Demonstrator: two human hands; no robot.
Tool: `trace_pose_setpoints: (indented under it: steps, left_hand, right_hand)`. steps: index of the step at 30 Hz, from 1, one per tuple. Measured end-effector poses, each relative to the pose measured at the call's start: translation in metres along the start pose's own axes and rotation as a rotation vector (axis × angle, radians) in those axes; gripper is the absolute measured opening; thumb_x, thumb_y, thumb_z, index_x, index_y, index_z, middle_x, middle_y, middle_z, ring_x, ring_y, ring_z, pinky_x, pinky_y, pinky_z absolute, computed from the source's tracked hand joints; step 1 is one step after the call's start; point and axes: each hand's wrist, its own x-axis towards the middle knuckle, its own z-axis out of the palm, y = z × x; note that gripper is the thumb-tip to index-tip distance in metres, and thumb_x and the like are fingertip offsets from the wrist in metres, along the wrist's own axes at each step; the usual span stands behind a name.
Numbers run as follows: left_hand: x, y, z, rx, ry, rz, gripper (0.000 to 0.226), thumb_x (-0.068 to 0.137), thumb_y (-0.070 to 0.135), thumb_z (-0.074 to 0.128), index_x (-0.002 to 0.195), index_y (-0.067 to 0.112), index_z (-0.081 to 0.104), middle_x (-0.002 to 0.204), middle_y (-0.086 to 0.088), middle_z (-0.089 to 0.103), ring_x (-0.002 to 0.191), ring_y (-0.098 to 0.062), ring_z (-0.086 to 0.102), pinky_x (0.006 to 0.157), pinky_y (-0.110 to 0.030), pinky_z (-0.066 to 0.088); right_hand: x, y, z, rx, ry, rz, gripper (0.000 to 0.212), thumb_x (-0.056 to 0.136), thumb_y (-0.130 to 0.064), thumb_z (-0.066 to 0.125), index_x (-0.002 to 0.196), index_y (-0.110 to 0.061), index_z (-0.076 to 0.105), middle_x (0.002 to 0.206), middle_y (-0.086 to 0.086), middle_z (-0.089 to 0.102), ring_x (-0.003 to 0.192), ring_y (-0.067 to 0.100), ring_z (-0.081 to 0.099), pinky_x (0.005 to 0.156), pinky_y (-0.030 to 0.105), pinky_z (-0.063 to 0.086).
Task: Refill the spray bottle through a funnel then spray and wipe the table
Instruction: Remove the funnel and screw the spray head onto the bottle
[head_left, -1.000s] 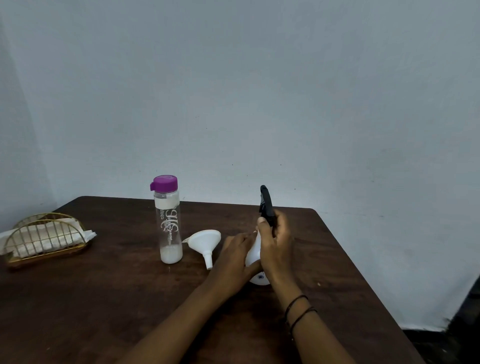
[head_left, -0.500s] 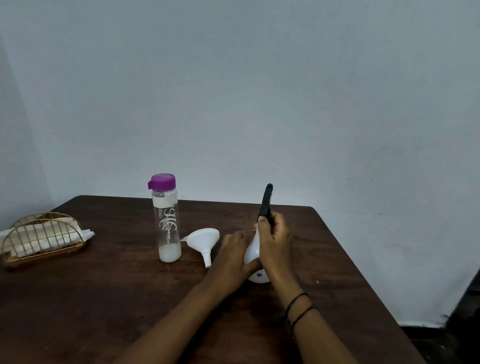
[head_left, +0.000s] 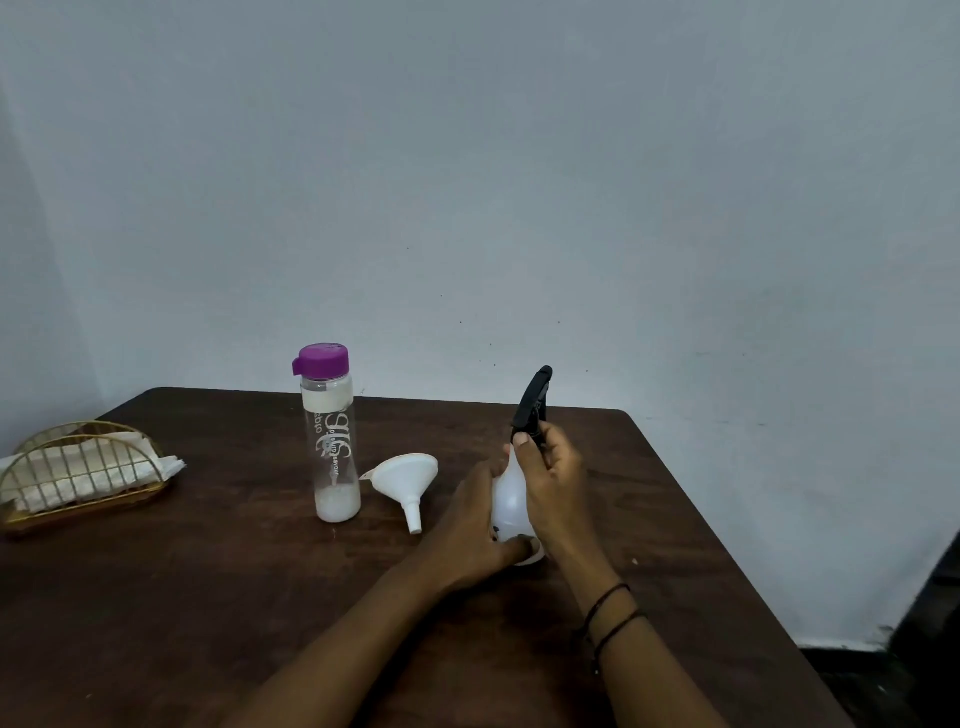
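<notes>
Nearest, two bare arms reach in over the dark tabletop (head_left: 208, 597). The left hand (head_left: 470, 530) wraps around the low part of the white spray bottle (head_left: 509, 501), which stands near the middle of the tabletop. The right hand (head_left: 553, 475) has its fingers (head_left: 521, 441) closed around the bottle's black spray top (head_left: 532, 400). Just left lies a white funnel (head_left: 408, 478) on its side. Beside that stands a clear bottle (head_left: 332, 441) with a purple lid. By the left edge sits a gold wire holder (head_left: 67, 467) with white napkins.
</notes>
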Motion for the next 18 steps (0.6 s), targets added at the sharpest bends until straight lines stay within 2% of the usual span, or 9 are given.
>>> trace_pose_setpoints:
  steps: [2,4,8,11,13,15,17,18]
  left_hand:
    - [0.001,0.001,0.0,-0.005,-0.027,-0.026,0.084,0.066,0.054,0.075,0.133,0.035,0.028,0.129,0.009,0.049,0.114,-0.007,0.053,0.094,-0.036,0.053]
    - [0.001,0.004,0.002,0.003,-0.005,-0.036,0.081,0.066,0.052,0.075,0.13,0.034,0.03,0.127,0.009,0.05,0.113,-0.007,0.054,0.093,-0.035,0.054]
    - [0.002,0.013,0.01,0.069,0.034,-0.024,0.077,0.082,0.036,0.072,0.143,0.016,0.029,0.142,0.001,0.042,0.128,-0.011,0.045,0.107,-0.032,0.041]
    - [0.001,0.021,0.011,0.127,0.071,0.03,0.067,0.085,0.03,0.072,0.139,0.007,0.04,0.137,-0.008,0.047,0.127,-0.018,0.047,0.108,-0.033,0.039]
    - [0.0,0.023,0.007,0.158,0.115,0.04,0.076,0.072,0.045,0.075,0.135,0.013,0.045,0.132,-0.005,0.051,0.121,-0.018,0.051,0.102,-0.037,0.045]
    - [0.003,0.017,0.003,0.195,0.142,0.033,0.083,0.058,0.059,0.072,0.129,0.024,0.046,0.122,0.005,0.053,0.114,-0.011,0.052,0.096,-0.037,0.049]
    - [0.009,0.01,0.009,0.211,0.167,0.0,0.07,0.06,0.061,0.073,0.12,0.032,0.051,0.115,0.008,0.057,0.108,-0.006,0.056,0.09,-0.029,0.053]
    - [0.007,0.016,0.009,0.18,0.173,-0.004,0.059,0.065,0.061,0.073,0.116,0.041,0.052,0.115,0.002,0.06,0.11,-0.009,0.058,0.088,-0.017,0.05]
  right_hand:
    - [0.001,0.0,-0.002,-0.02,0.014,0.0,0.015,0.096,-0.023,0.062,0.11,-0.023,0.066,0.097,-0.006,0.073,0.09,0.011,0.07,0.078,0.029,0.056]
    - [0.002,0.001,0.0,-0.03,0.049,0.003,0.019,0.092,-0.024,0.067,0.111,-0.019,0.066,0.099,-0.003,0.074,0.091,0.013,0.07,0.081,0.034,0.058]
    - [0.001,0.004,0.005,-0.058,0.102,0.009,0.029,0.087,-0.034,0.072,0.109,-0.018,0.065,0.097,-0.001,0.074,0.089,0.017,0.071,0.081,0.041,0.059]
    - [0.001,0.003,0.004,-0.017,0.073,0.006,0.023,0.088,-0.03,0.071,0.107,-0.018,0.067,0.095,-0.001,0.075,0.089,0.017,0.072,0.081,0.041,0.059]
    - [0.002,0.0,0.0,0.081,-0.001,0.033,0.017,0.094,-0.019,0.064,0.109,-0.012,0.068,0.094,0.001,0.074,0.086,0.012,0.072,0.077,0.032,0.059]
    - [0.002,-0.004,-0.003,0.158,-0.069,0.066,0.02,0.098,-0.011,0.057,0.115,-0.006,0.067,0.097,0.001,0.072,0.085,0.006,0.072,0.072,0.021,0.055]
    - [0.003,-0.004,-0.003,0.138,-0.091,0.063,0.02,0.098,-0.011,0.057,0.115,-0.006,0.068,0.098,0.0,0.073,0.086,0.003,0.072,0.072,0.017,0.054]
    - [0.004,-0.004,-0.003,0.125,-0.087,0.058,0.019,0.098,-0.011,0.058,0.114,-0.008,0.068,0.097,-0.001,0.073,0.086,0.002,0.072,0.072,0.016,0.054]
